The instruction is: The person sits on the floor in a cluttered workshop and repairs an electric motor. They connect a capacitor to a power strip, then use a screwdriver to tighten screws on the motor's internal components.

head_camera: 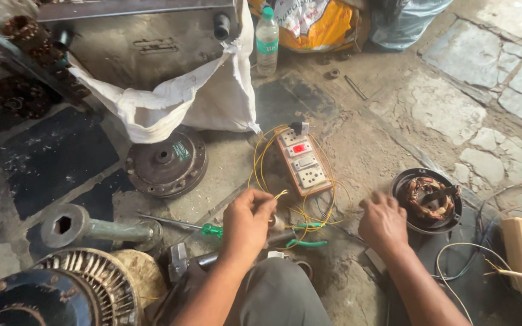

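The switchboard [300, 162] had a matt wooden box with smooth white plastic sockets. Around it lay thin yellow wire [261, 158] with glossy plastic coating. Left of the switchboard, the round motor cover [165, 163] was dull, rusty metal, under a rough white woven sack [182, 99]. The floor [430, 102] was rough, dusty stone.
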